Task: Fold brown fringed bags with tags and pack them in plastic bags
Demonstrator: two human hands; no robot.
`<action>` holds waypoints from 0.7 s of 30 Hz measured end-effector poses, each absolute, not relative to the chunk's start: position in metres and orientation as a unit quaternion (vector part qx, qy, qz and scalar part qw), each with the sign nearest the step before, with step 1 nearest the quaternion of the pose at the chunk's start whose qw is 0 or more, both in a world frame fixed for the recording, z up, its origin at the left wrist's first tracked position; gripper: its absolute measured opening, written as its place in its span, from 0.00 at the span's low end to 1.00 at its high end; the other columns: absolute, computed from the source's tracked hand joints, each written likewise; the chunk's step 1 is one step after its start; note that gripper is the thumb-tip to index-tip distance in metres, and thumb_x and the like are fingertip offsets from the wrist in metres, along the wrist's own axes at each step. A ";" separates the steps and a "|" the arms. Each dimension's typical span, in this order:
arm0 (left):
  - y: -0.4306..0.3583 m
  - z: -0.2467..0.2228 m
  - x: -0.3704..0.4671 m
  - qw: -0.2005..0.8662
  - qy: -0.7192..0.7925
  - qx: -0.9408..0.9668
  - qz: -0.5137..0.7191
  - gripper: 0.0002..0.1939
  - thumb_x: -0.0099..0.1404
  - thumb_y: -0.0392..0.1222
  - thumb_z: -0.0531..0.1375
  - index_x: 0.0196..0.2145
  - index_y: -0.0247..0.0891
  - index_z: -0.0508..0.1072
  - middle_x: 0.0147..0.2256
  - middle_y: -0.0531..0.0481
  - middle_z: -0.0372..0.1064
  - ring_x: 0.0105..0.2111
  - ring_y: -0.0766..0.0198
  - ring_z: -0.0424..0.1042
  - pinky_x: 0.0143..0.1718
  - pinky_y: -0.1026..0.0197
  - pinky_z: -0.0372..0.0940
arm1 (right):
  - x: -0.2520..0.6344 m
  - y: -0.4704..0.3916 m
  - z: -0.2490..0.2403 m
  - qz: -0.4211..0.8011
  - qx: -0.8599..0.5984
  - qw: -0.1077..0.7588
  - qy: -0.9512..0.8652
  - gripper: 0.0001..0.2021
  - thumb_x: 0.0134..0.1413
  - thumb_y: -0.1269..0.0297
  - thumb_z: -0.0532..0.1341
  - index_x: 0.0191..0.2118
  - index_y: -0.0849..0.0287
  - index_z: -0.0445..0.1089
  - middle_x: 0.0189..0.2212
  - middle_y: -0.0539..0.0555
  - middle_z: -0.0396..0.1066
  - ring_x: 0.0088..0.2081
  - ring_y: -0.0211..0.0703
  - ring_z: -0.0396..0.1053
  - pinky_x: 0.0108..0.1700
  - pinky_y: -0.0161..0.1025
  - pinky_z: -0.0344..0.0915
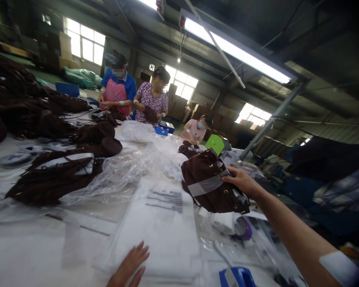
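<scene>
Left hand (131, 263), fingers spread, holds nothing by the printed white plastic bags (167, 237); the right hand (243, 182) grips a brown bag (199, 169) near a purple roll (247, 229).

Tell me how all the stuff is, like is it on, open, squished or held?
The right hand: gripping the brown bag
The brown bag: held, tilted
The left hand: open, fingers apart
The printed plastic: lying flat
The clear plastic: crumpled
The long ceiling light: on
The hanging bulb: lit
</scene>
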State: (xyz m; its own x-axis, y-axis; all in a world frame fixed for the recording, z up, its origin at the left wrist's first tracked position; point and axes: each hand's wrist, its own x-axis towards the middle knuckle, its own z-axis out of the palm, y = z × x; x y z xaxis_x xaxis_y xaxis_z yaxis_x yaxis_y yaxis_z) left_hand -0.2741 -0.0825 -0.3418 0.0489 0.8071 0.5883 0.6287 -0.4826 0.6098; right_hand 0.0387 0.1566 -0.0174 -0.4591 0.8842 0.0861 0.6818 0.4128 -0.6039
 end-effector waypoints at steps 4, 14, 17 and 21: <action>-0.117 -0.265 -0.286 0.442 0.510 0.473 0.566 0.31 0.66 0.56 0.54 0.63 0.45 0.53 0.61 0.46 0.55 0.60 0.53 0.55 0.59 0.51 0.57 | 0.021 0.066 -0.041 0.544 -0.359 0.175 -0.738 0.30 0.46 0.62 0.65 0.57 0.60 0.61 0.42 0.56 0.75 0.39 0.45 0.73 0.45 0.46 0.68; -0.271 -0.275 -0.254 0.649 0.504 0.226 0.523 0.30 0.56 0.50 0.66 0.53 0.35 0.68 0.50 0.42 0.70 0.52 0.48 0.67 0.52 0.50 0.65 | -0.040 -0.042 -0.204 0.403 -0.450 0.103 -0.790 0.20 0.43 0.70 0.66 0.46 0.67 0.72 0.31 0.55 0.77 0.35 0.44 0.73 0.47 0.45 0.66; -0.283 -0.284 -0.242 0.613 0.545 0.202 0.535 0.29 0.55 0.49 0.67 0.52 0.35 0.68 0.49 0.44 0.71 0.50 0.48 0.69 0.48 0.52 0.68 | -0.040 -0.075 -0.195 0.337 -0.463 0.193 -0.797 0.22 0.56 0.65 0.57 0.56 0.61 0.63 0.48 0.59 0.71 0.50 0.47 0.68 0.55 0.48 0.60; -0.279 -0.281 -0.239 0.600 0.552 0.206 0.541 0.28 0.53 0.50 0.67 0.50 0.35 0.69 0.46 0.44 0.73 0.50 0.48 0.69 0.49 0.51 0.68 | -0.035 -0.142 -0.212 0.214 -0.401 0.267 -0.850 0.25 0.63 0.60 0.49 0.64 0.52 0.49 0.63 0.54 0.52 0.63 0.47 0.51 0.63 0.51 0.50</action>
